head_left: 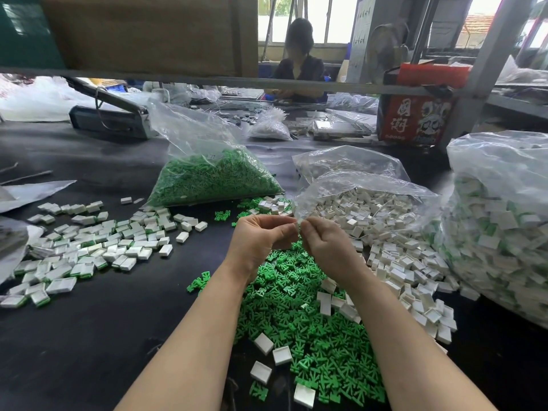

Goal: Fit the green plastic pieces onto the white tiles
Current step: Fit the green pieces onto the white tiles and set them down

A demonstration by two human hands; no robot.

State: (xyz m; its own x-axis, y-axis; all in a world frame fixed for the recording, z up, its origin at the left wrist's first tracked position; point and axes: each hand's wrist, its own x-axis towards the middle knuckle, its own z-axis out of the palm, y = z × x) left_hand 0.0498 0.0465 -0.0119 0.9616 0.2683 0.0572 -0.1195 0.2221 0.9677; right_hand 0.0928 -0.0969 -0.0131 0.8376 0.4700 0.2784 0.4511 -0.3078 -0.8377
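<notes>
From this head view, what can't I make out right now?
- Whatever the left hand and right hand pinch between them: hidden by the fingers.
- Large right bag: cut off by the frame edge.
- Red box print: too blurred to read.

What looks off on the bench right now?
White tiles have spilled from their open bag and mixed into the loose green pieces near the front. A few green pieces also lie scattered by the green bag. Nothing looks damaged; both hands are pinching the tile bag's edge.
</notes>
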